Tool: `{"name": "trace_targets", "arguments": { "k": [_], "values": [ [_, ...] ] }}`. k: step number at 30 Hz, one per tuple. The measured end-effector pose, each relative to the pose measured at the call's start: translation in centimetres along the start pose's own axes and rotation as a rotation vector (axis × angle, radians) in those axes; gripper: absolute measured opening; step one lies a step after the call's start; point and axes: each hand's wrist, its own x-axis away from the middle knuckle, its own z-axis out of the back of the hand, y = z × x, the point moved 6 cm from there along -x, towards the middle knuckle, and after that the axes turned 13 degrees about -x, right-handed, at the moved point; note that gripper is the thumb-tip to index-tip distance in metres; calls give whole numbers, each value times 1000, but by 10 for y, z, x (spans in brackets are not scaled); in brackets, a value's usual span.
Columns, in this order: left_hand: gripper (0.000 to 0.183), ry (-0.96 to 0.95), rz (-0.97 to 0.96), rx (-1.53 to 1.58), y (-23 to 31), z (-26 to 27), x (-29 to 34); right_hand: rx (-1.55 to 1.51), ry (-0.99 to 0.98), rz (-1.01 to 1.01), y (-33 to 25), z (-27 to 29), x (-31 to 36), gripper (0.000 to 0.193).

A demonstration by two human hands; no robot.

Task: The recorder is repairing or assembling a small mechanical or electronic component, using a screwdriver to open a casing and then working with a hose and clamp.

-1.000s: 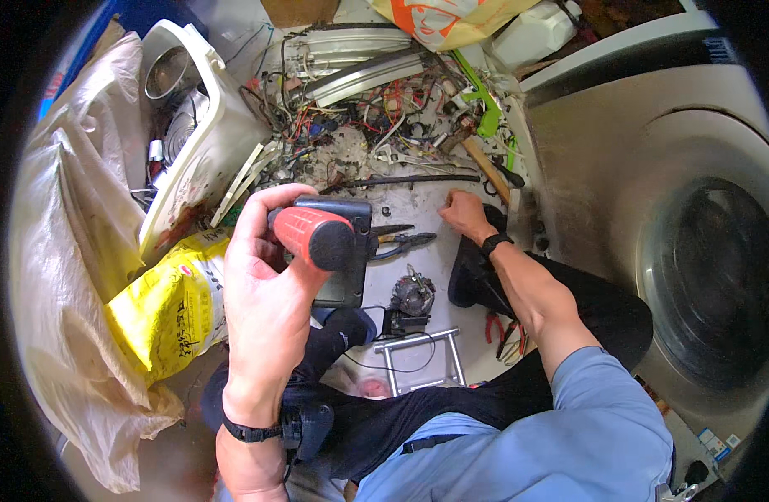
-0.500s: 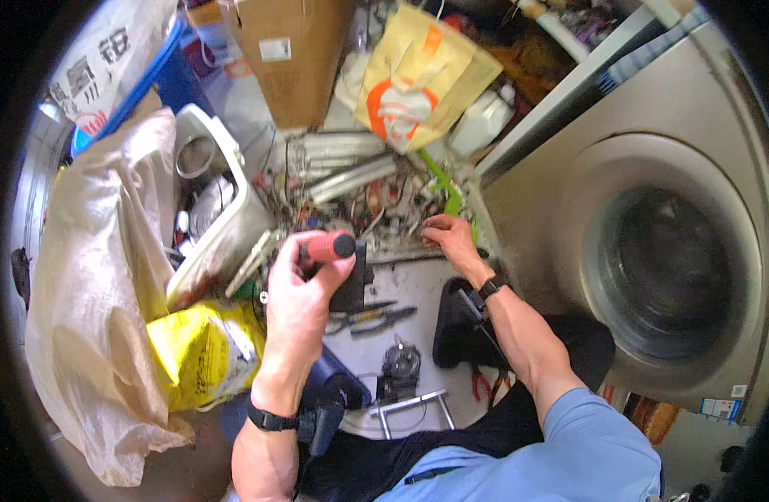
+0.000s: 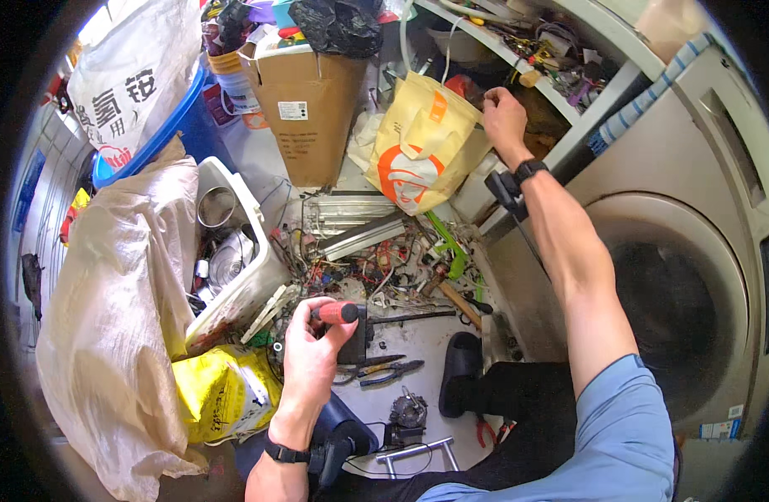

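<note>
My left hand [image 3: 311, 356] is wrapped round a red handle with a black end cap [image 3: 337, 313]; the rest of that tool is hidden. A black boxy part [image 3: 356, 339] shows just behind this hand. Up at the right, my right hand [image 3: 507, 119] is raised beside the top edge of a yellow paper bag [image 3: 439, 138]. Its fingers are curled together, and whatever they may hold cannot be made out. Pliers [image 3: 390, 373] lie on the floor right of my left hand, with a small dark motor-like part [image 3: 409, 412] nearer to me.
A heap of scrap and wires [image 3: 368, 263] covers the floor ahead, with a hammer [image 3: 453, 294] at its right. Left stand a white bin [image 3: 259, 263] and a yellow sack [image 3: 221, 397]. A washing machine [image 3: 560, 243] bounds the right; a cardboard box [image 3: 313, 125] stands behind.
My right hand has moved from above the scrap heap up and away to the yellow bag's edge. My left hand still grips the red handle. The view has tilted upward.
</note>
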Motion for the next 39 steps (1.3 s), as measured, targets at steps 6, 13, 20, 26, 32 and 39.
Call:
{"name": "trace_targets", "arguments": {
  "k": [6,13,20,26,32,39],
  "values": [
    [31,-2,-49,-122,13,-4,-18,514,-367,-31,87,-33,-71,30],
    [30,41,8,-21,-1,19,-21,198,-112,243,-4,-41,13,21],
    [43,22,-18,136,-13,33,-22,-30,-844,-62,-1,-74,295,32],
    [45,-44,-96,210,-3,16,-22,279,-1284,-760,118,15,614,25],
    [40,-23,-92,129,-9,21,-7,404,-1261,-1229,77,93,755,26],
    [38,16,-208,26,-5,19,1,400,-1069,-1205,89,92,758,39]
  ]
}}
